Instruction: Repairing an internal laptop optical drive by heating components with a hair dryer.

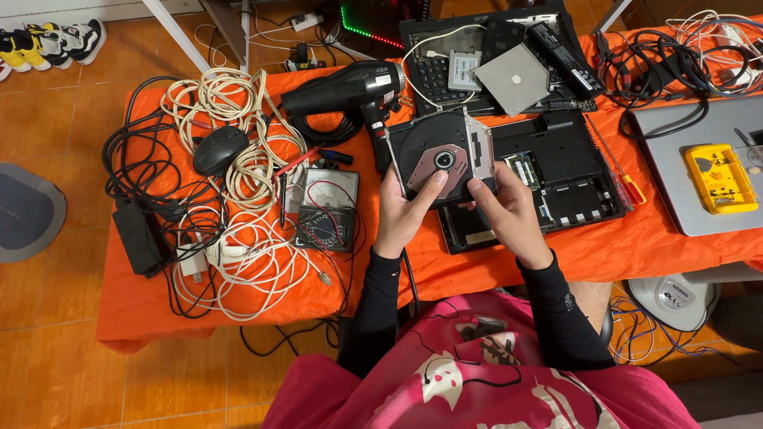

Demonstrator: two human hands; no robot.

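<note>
I hold an opened black optical disc drive above the orange table, its round spindle facing up. My left hand grips its lower left edge, thumb resting on the pinkish plate near the spindle. My right hand grips the lower right corner by the silver side bracket. Just behind the drive lies the opened black laptop base with its circuit boards showing.
A black hair dryer lies to the drive's left, beside an analogue multimeter, a black mouse and tangled white and black cables. A second dismantled laptop, a silver laptop with a yellow box and a screwdriver lie around.
</note>
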